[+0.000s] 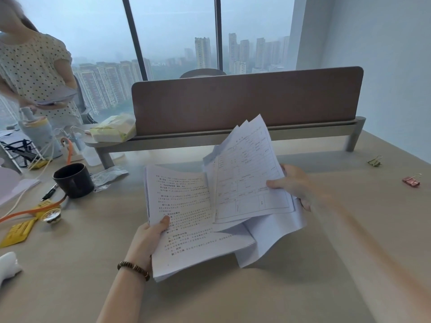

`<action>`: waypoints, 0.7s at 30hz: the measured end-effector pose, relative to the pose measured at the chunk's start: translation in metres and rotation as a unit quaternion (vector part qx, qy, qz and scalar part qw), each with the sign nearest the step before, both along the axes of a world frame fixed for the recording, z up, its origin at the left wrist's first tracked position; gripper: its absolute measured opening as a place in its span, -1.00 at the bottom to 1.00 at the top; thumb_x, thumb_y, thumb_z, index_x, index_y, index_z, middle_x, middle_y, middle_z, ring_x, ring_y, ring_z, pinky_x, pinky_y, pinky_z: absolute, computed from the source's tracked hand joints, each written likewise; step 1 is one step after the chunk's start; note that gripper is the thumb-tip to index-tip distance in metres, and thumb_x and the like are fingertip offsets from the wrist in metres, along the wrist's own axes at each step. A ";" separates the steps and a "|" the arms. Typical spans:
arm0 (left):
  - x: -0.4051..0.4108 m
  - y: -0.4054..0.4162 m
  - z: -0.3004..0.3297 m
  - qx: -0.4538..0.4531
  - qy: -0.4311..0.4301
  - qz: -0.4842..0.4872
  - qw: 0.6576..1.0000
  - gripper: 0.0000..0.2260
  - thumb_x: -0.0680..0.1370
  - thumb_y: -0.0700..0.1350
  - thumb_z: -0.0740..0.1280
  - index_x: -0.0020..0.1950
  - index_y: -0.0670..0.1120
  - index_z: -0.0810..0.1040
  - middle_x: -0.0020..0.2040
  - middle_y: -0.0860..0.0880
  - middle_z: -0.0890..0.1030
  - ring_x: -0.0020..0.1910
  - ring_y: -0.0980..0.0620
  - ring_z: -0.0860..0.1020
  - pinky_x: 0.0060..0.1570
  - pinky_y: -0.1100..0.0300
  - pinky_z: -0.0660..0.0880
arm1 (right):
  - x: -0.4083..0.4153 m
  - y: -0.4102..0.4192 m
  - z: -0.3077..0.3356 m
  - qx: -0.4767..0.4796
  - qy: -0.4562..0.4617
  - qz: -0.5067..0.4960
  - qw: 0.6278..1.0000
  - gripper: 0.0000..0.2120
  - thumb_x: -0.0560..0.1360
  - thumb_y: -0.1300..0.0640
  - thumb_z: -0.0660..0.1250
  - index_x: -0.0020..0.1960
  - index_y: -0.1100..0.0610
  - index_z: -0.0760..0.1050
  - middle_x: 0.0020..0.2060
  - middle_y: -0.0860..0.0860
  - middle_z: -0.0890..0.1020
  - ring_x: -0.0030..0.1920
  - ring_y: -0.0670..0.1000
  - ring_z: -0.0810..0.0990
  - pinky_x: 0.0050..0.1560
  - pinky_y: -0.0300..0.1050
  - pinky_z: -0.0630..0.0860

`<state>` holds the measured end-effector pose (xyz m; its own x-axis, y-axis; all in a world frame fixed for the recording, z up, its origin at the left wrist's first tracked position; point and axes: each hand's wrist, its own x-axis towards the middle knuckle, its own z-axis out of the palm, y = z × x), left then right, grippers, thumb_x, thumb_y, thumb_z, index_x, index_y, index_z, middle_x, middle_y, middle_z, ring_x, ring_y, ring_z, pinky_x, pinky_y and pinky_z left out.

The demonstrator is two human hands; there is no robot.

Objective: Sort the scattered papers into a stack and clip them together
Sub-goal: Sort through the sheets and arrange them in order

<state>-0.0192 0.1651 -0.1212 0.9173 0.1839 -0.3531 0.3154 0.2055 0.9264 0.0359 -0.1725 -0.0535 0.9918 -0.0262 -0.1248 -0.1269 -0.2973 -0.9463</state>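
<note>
My left hand (149, 238) grips the lower left edge of a thick stack of printed papers (186, 206), thumb on top, lifted a little off the desk. My right hand (295, 185) holds several loose sheets (247, 173) with form tables, fanned out and tilted up over the right side of the stack. More white sheets (275, 234) hang below them. Two binder clips lie on the desk at the far right: a green one (374, 161) and a pink one (411, 180). Both clips are well apart from my hands.
A black mug (73, 180) stands left of the papers, with a pen (49, 192), cables and yellow packets around it. A brown desk divider (247, 99) runs along the back. A person in a dotted shirt (35, 73) stands at the far left holding papers.
</note>
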 end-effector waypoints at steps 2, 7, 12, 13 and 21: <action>0.001 0.000 -0.002 0.006 -0.002 0.002 1.000 -0.90 0.61 -0.20 0.33 0.01 -0.23 0.59 -0.23 -0.14 0.74 -0.33 -0.12 0.72 -0.38 0.07 0.64 | -0.004 -0.006 0.009 0.008 -0.016 -0.010 1.000 -0.71 0.52 0.30 0.45 0.21 0.11 0.56 0.01 -0.01 0.70 -0.04 0.04 0.68 -0.16 -0.12 0.59; 0.001 -0.002 -0.005 0.019 -0.006 -0.009 1.000 -0.89 0.61 -0.19 0.32 0.00 -0.21 0.60 -0.22 -0.14 0.75 -0.29 -0.13 0.71 -0.31 0.05 0.65 | -0.009 -0.020 0.027 0.034 -0.054 -0.019 0.998 -0.73 0.52 0.32 0.44 0.18 0.10 0.56 0.02 0.02 0.72 -0.04 0.06 0.73 -0.11 -0.06 0.66; 0.001 -0.004 -0.006 0.044 -0.017 -0.004 0.999 -0.90 0.61 -0.20 0.32 -0.01 -0.20 0.60 -0.27 -0.10 0.74 -0.31 -0.10 0.71 -0.35 0.08 0.64 | -0.014 -0.022 0.043 0.049 -0.095 -0.020 0.994 -0.77 0.51 0.35 0.44 0.08 0.07 0.59 0.00 0.03 0.75 -0.09 0.03 0.76 -0.12 -0.09 0.68; 0.001 -0.004 -0.006 0.047 -0.020 -0.004 0.999 -0.90 0.61 -0.20 0.32 -0.02 -0.20 0.60 -0.28 -0.09 0.74 -0.32 -0.09 0.70 -0.38 0.10 0.63 | -0.016 -0.021 0.047 0.054 -0.102 -0.019 0.993 -0.77 0.51 0.35 0.44 0.08 0.07 0.59 -0.02 0.02 0.75 -0.11 0.02 0.76 -0.15 -0.12 0.68; 0.002 -0.001 -0.007 0.051 -0.014 -0.002 0.999 -0.89 0.61 -0.19 0.34 0.02 -0.21 0.61 -0.14 -0.19 0.73 -0.20 -0.18 0.69 -0.21 0.02 0.62 | -0.030 -0.014 0.069 0.147 -0.136 0.003 0.980 -0.76 0.51 0.36 0.41 0.12 0.14 0.63 -0.01 0.06 0.77 -0.04 0.09 0.77 -0.08 -0.03 0.70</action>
<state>-0.0174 0.1638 -0.1286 0.9273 0.2131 -0.3077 0.2904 0.1091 0.9507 0.0055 -0.1862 0.0159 0.9895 -0.0229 0.1424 0.1423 -0.0076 -0.9898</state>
